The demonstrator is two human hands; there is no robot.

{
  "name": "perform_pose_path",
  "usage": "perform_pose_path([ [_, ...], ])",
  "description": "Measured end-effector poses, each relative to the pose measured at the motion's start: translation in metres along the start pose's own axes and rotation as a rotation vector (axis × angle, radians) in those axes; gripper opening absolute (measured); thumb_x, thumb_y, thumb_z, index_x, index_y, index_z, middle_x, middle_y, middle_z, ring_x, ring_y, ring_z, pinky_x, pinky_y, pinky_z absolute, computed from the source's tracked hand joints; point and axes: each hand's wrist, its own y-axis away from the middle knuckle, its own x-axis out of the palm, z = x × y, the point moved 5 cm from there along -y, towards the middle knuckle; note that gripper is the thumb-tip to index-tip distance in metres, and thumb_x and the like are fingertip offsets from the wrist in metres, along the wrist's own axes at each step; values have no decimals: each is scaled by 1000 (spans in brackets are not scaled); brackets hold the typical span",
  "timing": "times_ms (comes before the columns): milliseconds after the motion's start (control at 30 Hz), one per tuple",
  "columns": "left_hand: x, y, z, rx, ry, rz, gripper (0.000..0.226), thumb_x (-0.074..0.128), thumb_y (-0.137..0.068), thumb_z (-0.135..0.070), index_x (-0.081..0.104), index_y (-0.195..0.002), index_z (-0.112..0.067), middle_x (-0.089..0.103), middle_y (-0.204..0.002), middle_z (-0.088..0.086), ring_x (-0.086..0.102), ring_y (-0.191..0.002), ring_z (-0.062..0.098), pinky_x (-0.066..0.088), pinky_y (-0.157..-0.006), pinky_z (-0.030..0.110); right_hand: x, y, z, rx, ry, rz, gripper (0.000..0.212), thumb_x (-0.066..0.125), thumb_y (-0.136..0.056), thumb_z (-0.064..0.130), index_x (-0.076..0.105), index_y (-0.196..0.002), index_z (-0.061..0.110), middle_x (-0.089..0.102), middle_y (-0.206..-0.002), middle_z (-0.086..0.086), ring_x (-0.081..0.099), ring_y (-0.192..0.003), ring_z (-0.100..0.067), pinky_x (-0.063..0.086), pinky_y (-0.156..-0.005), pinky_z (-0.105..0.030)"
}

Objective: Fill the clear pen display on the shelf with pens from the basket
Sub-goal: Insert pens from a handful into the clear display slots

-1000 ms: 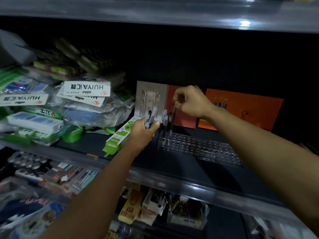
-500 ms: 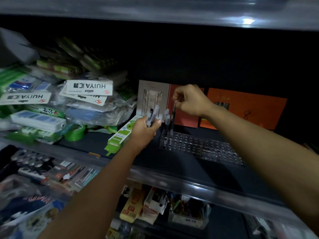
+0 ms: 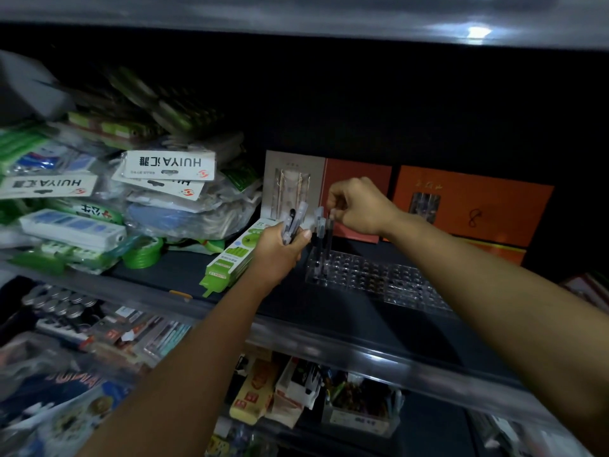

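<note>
Nearest the camera, two bare forearms reach up and forward over the grey front lip of the shelf [image 3: 379, 351]. Below that lip, a lower tier holds blurred packaged goods.

Left hand [image 3: 280, 250]: fingers curled round a small bundle of pens [image 3: 291, 225], caps pointing up and slightly right — a firm hold, thumb side toward the display. Just left of this hand a green-and-white box [image 3: 230, 258] lies flat on the dark shelf surface.

Right hand [image 3: 359, 206]: fingertips pinch the top of a single pen [image 3: 329, 239], which stands upright with its lower end in the left end of the clear pen display [image 3: 379, 278]. One more clear-capped pen [image 3: 319, 232] stands just beside it, toward the left hand. The display lies flat on the shelf, a perforated clear tray running rightward under the right forearm; most holes look unfilled.

Farther back, orange boxes [image 3: 468, 209] and a beige pen card [image 3: 290, 186] stand upright at the rear. To the left — a heap of bagged stationery [image 3: 164, 179] with "HUIYA" labels. The basket cannot be seen.
</note>
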Motion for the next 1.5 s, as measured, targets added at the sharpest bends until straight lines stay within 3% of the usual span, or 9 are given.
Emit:
perform_pose_path([
  [233, 1, 0, 1, -5, -6, -1, 26, 59, -91, -19, 50, -68, -17, 44, -52, 0, 39, -45, 12, 34, -49, 26, 5, -1, -4, 18, -8, 34, 12, 66, -81, -1, 64, -75, 9, 66, -78, -6, 64, -75, -18, 56, -70, -35],
  [367, 1, -1, 1, -7, -12, 3, 25, 58, -92, -19, 51, -68, -17, 44, -52, -1, 39, -44, 10, 34, -48, 26, 9, 1, -7, 31, -8, 58, 13, 69, -81, 2, 61, -87, 11, 65, -82, -7, 64, -78, -23, 57, -70, -38],
  [500, 2, 2, -1, 5, -19, 13, 20, 60, -91, -21, 55, -71, -20, 49, -54, 1, 45, -48, 13, 40, -51, 28, 2, 3, -3, 27, -2, 77, 25, 74, -80, 12, 58, -98, 18, 65, -79, -8, 63, -70, -22, 51, -60, -33],
  [700, 4, 5, -15, 43, 8, 52, 11, 58, -92, -20, 59, -83, -15, 53, -55, 1, 49, -49, 10, 45, -52, 27, -27, 5, 14, -38, -31, 13, 25, 73, -81, 13, 66, -104, 16, 68, -85, -3, 64, -78, -12, 51, -68, -25],
  [833, 7, 7, -18, 20, 25, 64, 10, 60, -92, -21, 63, -89, -12, 55, -53, -2, 50, -49, 12, 46, -53, 28, -32, 12, 29, -79, -190, 100, 27, 73, -83, 11, 68, -108, 18, 66, -76, 7, 58, -64, 9, 41, -62, -4],
  [1000, 14, 13, -30, 29, 26, 143, 11, 58, -92, -20, 65, -91, -12, 56, -55, 0, 51, -51, 13, 46, -54, 28, -32, 17, 36, -120, -287, 145, 8, 72, -83, 11, 70, -89, 16, 69, -83, -13, 58, -71, -8, 50, -73, -30],
  [1133, 16, 16, -40, 37, 45, 180, 13, 58, -93, -19, 63, -94, -7, 58, -58, 4, 52, -48, 10, 46, -50, 21, -41, 22, 32, -93, -241, 92, 7, 68, -87, 10, 69, -88, 4, 71, -85, -15, 61, -72, -9, 51, -71, -23],
  [1300, 12, 16, -27, -14, -22, 180, 22, 57, -93, -20, 62, -100, -1, 61, -59, 5, 54, -46, 10, 45, -49, 23, -65, 25, 17, -26, -199, -71, 9, 66, -89, 15, 66, -81, 10, 65, -71, 1, 59, -64, -5, 50, -69, -27],
  [1500, 1, 13, -15, -16, -63, 97, 13, 56, -94, -20, 62, -92, -9, 58, -57, 4, 51, -45, 12, 45, -51, 24, -85, 31, -11, 80, -70, -188, 12, 62, -92, 18, 66, -88, 8, 69, -86, -16, 62, -77, -25, 48, -69, -35],
])
